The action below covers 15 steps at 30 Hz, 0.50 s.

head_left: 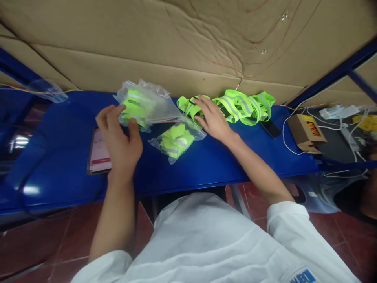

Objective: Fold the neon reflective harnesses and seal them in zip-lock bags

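Observation:
My left hand (122,137) is at the left end of a clear plastic bag (160,104), its thumb and fingers curved and apart. Inside that bag lies a folded neon-yellow reflective strap (134,103). My right hand (213,121) rests over a pile of loose neon-yellow reflective straps (238,106), with grey stripes along them. The right fingers are stretched out and spread, the fingertips touching the near end of the pile. Between my hands, closer to me, a second clear bag (176,141) holds another folded strap.
A tablet (100,153) lies left of my left hand on the blue table (206,169). A dark phone (270,129) sits beside the strap pile. To the right stand an open cardboard box (306,133) and white cables (284,133). Brown cardboard (118,47) backs the table.

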Each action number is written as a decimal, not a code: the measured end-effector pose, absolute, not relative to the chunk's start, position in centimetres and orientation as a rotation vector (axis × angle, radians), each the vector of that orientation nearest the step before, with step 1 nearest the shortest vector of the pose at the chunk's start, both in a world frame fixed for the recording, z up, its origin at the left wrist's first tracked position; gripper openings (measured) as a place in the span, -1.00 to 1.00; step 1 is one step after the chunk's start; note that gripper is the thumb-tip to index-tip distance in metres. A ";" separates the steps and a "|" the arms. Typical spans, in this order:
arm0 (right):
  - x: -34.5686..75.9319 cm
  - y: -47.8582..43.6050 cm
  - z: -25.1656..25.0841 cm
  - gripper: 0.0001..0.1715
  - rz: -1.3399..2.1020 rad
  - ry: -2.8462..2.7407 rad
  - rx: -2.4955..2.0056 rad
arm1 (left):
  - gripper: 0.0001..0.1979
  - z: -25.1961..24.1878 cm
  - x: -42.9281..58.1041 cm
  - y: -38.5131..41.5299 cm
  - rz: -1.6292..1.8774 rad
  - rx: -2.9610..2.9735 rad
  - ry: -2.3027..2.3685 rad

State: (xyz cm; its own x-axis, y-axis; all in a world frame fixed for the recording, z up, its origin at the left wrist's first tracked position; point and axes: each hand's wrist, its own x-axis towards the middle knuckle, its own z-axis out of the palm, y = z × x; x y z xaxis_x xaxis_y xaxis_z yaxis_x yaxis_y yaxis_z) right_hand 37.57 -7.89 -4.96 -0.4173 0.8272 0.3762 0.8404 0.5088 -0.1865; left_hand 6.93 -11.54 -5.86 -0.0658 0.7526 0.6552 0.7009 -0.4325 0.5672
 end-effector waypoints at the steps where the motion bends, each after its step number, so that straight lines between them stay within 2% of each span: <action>1: 38.9 -7.1 -5.3 -0.26 -0.039 -2.304 -1.444 | -0.59 -5.5 7.8 -11.9 1.531 2.122 1.622; 3: 40.6 -5.1 -5.9 -0.05 0.016 -2.327 -1.509 | -0.62 -4.8 9.4 -12.6 1.560 2.182 1.543; 5: 41.1 -3.2 -6.5 0.03 0.097 -2.372 -1.533 | -0.66 -4.1 10.9 -13.3 1.602 2.281 1.419; 10: 40.5 -2.0 -6.1 -0.35 0.119 -2.271 -1.491 | -0.70 -3.9 12.8 -14.7 1.453 2.461 1.245; 15: 42.6 -5.5 -3.3 -0.46 -0.016 -1.826 -1.479 | -0.72 -4.3 14.6 -16.5 1.310 2.422 1.066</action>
State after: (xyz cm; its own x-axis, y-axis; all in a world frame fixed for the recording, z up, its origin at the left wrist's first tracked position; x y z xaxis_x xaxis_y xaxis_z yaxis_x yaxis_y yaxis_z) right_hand 42.59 -5.51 -3.26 -0.0286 0.8279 0.5602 0.8375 0.3258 -0.4387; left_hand 14.58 -16.47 -4.27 0.3512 0.6704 0.6536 0.5038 -0.7238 0.4716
